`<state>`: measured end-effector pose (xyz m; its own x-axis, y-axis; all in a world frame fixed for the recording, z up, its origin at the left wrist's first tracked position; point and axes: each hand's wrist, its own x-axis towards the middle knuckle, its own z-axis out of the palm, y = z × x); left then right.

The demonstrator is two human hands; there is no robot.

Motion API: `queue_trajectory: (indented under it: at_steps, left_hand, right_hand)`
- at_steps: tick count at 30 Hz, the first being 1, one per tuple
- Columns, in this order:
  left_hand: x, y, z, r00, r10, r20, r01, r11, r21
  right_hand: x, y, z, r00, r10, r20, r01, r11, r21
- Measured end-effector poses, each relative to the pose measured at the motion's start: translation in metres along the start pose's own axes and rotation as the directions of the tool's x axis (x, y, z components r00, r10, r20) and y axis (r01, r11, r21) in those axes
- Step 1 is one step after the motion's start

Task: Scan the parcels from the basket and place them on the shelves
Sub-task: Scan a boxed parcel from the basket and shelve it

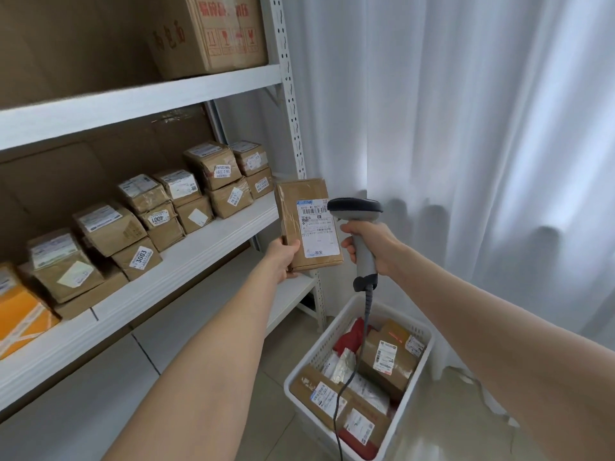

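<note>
Left hand (283,257) grips a parcel (307,224); right hand (369,247) grips the scanner (357,211).

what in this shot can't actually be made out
Head view, the only one:
- Brown cardboard parcel in the left hand: label print too small and blurred to read.
- Grey handheld barcode scanner: trigger hidden behind the right hand.
- White plastic basket: whatever lies under the top parcels is buried.
- Orange box on the shelf: cut off by the left edge.
</note>
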<state>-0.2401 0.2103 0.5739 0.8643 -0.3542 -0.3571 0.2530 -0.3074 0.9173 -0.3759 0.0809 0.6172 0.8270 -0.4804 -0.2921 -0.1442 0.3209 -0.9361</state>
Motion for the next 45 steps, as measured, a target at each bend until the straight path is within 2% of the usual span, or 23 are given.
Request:
queue_trajectory:
  at_steps: [4,11,19,26,30,37,45]
  left_hand:
    - [-0.025,-0.003,-0.042,0.997,0.005,-0.074,-0.01,0.997,-0.077]
    - [-0.073,-0.02,-0.125,0.965,0.008,-0.26,-0.041,0.992,-0.121]
    - [-0.134,-0.04,-0.231,0.876,-0.047,-0.48,-0.045,0.983,-0.177]
    - [-0.166,-0.056,-0.333,0.813,-0.086,-0.576,-0.028,0.982,-0.187]
    - [-0.164,-0.063,-0.401,0.793,-0.081,-0.604,-0.049,0.979,-0.195]
    - [-0.122,-0.061,-0.51,0.82,-0.04,-0.571,-0.088,0.977,-0.194]
    - [-0.048,-0.029,-0.535,0.882,-0.041,-0.47,-0.118,0.945,-0.305]
  right_hand:
    - [0.002,0.006,0.036,0.999,-0.038,0.036,0.037,0.999,0.017]
    - [-0.006,0.026,0.12,0.985,-0.029,0.173,0.048,0.993,-0.11]
    - [-0.044,0.053,0.235,0.924,0.058,0.378,0.006,0.986,-0.164]
    - [-0.066,0.07,0.339,0.883,0.071,0.464,0.017,0.983,-0.184]
    - [-0.07,0.081,0.41,0.893,0.083,0.443,0.021,0.975,-0.223]
    - [-0.055,0.09,0.516,0.924,0.06,0.377,0.036,0.969,-0.243]
    - [0.001,0.061,0.55,0.972,0.061,0.225,-0.024,0.986,-0.163]
